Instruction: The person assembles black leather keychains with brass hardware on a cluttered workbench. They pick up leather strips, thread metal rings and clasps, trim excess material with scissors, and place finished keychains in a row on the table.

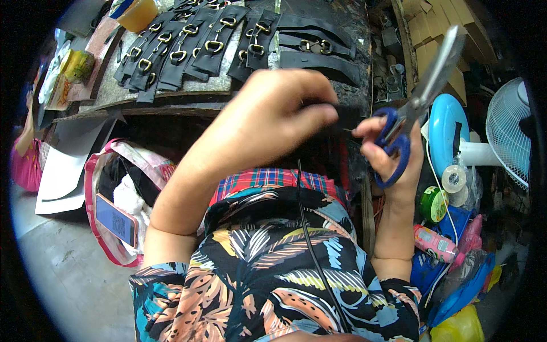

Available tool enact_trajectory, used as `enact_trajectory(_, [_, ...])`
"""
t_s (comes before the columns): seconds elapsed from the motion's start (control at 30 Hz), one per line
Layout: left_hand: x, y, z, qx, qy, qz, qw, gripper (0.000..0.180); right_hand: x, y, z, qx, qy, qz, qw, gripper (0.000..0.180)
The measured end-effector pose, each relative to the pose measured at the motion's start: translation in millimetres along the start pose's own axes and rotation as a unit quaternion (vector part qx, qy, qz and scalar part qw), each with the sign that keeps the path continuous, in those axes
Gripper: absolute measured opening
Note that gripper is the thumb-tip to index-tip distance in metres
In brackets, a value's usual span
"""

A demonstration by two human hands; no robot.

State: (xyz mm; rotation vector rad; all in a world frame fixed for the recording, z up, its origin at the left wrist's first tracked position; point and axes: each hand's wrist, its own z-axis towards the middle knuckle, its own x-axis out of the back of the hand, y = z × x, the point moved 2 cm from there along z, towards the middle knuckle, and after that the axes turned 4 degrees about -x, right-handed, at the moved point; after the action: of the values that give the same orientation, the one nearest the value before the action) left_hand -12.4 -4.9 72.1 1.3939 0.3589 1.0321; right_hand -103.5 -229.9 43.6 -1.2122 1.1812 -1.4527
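Observation:
My right hand (401, 171) is closed around scissors (420, 100), its fingers through the dark blue handle loops. The silver blades point up and away, to the far right. Its thumb and fingertips come close together near a thin, dark bit that is too blurred to name. My left hand (279, 114) is slightly blurred, with fingers curled in and thumb pressed toward them; a dark thing shows at the fingertips, against a dark background. Beyond my left hand, black straps with gold-coloured metal fittings (213, 45) lie in rows on the worktable (219, 85).
Plain black strips (316, 60) lie on the table's right side. A pink-edged bag (91, 188) with a phone (117, 219) stands at left. To the right are a white fan (507, 134), a green tape roll (434, 204) and a pink bottle (436, 244). Cardboard (450, 34) lies far right.

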Motion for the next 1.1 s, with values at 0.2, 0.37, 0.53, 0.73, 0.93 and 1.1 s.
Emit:
enact_trajectory(0.2, [16, -25, 0, 0.126, 0.133, -0.177, 0.967, 0.025, -7, 20, -32, -0.181, -0.193, 0.090, 0.960, 0.078])
enact_trajectory(0.37, [10, -31, -2, 0.130, 0.141, -0.175, 0.966, 0.025, -7, 22, -42, -0.236, -0.199, 0.036, 0.950, 0.090])
enact_trajectory(0.53, [9, -31, -2, 0.091, 0.156, -0.128, 0.975, 0.025, -5, 13, -38, -0.242, -0.194, 0.004, 0.951, 0.087])
enact_trajectory(0.73, [11, -37, -1, 0.115, 0.142, -0.124, 0.975, 0.025, -8, 13, -35, -0.239, -0.186, 0.014, 0.953, 0.085])
enact_trajectory(0.93, [7, -38, -2, 0.077, 0.156, -0.048, 0.984, 0.027, -8, 14, -36, -0.258, -0.178, 0.015, 0.949, 0.080])
enact_trajectory(1.1, [8, -41, -2, 0.112, 0.151, -0.090, 0.978, 0.024, -8, 11, -37, -0.258, -0.180, 0.015, 0.949, 0.082])
